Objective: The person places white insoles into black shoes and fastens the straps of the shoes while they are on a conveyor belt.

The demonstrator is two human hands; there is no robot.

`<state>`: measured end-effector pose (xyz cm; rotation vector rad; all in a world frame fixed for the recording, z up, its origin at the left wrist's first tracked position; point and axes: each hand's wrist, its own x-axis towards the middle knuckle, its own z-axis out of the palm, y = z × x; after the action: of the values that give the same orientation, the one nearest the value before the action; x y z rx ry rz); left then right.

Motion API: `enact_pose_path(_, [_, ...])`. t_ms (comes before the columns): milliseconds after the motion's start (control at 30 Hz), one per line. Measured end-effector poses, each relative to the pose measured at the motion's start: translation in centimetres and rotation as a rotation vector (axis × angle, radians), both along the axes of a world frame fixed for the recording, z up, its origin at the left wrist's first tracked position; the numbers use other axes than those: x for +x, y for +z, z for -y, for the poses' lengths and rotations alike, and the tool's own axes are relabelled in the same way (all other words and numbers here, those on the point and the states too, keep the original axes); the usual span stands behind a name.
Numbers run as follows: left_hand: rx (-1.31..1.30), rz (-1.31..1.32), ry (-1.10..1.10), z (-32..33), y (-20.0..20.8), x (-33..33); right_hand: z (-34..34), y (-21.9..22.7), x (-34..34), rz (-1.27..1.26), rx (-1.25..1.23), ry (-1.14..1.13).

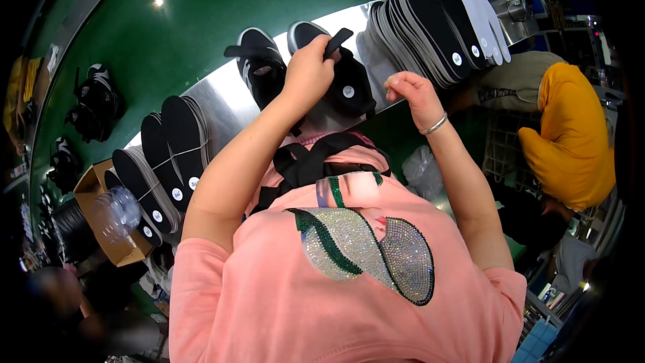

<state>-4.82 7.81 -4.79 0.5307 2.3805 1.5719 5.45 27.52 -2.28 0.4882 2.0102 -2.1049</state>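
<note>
Two black shoes with grey toes stand side by side on a metal ledge in front of me. My left hand (311, 74) reaches over the right-hand shoe (353, 81) and pinches its raised black strap (338, 42). Inside this shoe a round white sticker shows on the insole. The left-hand shoe (259, 67) has its strap sticking out to the left. My right hand (418, 97) hovers to the right of the shoes, apart from them. Its fingers are curled in toward the thumb, and nothing shows in them.
Black insoles (423, 20) stand in a thick row at the right, with white insoles (478, 20) beside them. More insole bundles (185, 134) are at the left, near a cardboard box (94, 195). Other shoes (97, 101) lie on the green surface (181, 33). A person in yellow (571, 141) is at right.
</note>
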Motion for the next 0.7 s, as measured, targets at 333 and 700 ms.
enact_pose_path(333, [0.035, -0.446, 0.139, 0.3, 3.4, 1.7, 3.3, 3.4, -0.8, -0.256, 0.591, 0.193])
enact_pose_path(700, [-0.140, -0.428, 0.590, 18.3, 8.3, 6.0, 6.9, 2.2, -0.6, -0.519, 1.298, 0.848])
